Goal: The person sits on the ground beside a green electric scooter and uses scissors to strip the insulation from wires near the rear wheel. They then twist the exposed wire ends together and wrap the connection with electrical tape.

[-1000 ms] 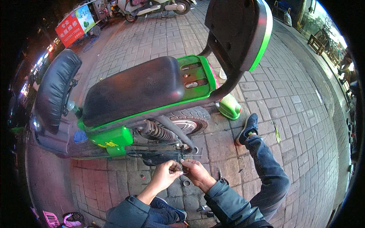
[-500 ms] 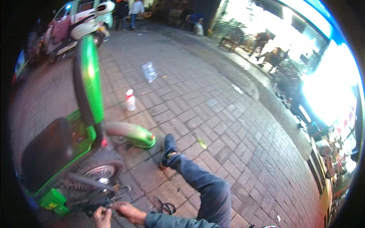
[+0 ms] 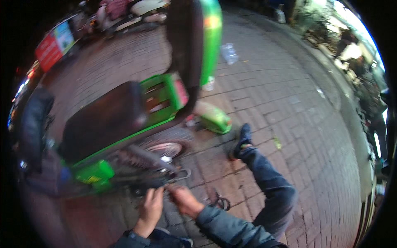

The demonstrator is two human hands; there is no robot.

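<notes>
Both hands were down at the scooter's (image 3: 124, 124) lower rear, just below the rear wheel (image 3: 165, 149), over the brick pavement (image 3: 289, 124).

Left hand (image 3: 149, 206): reached up toward a dark metal part (image 3: 144, 188) low on the frame, fingers (image 3: 154, 194) extended and close together, tips at or touching the part. Motion blur, so I couldn't tell whether they were actually clamped on it.

Right hand (image 3: 184, 200): just beside the left, fingers curled, tips at the same spot near a thin wire-like loop (image 3: 182, 173) under the wheel. Whether they pinched anything, couldn't tell either.

Scooter: green body, black seat (image 3: 99, 120), black backrest with green edge (image 3: 194, 45) standing upright behind the seat. Coil spring shock (image 3: 136, 159) ran diagonally beside the wheel. A green box-shaped piece (image 3: 93, 173) sat low on the frame, left of the hands. A green fender-like piece (image 3: 213, 118) sat at the rear, near the ground.

Person's right leg (image 3: 269, 186) in blue jeans stretched out across the bricks, dark shoe (image 3: 242, 142) just beside the green rear piece. Grey-blue jacket sleeve (image 3: 227, 227) on the right arm.

A small dark tool-like item (image 3: 221, 201) lay on the bricks just right of the right hand; too blurred to identify.

Further back: a clear plastic bottle (image 3: 229, 51) lying on the pavement, a red sign board (image 3: 51, 49) at upper left, another parked scooter (image 3: 140, 10) at the top edge.
</notes>
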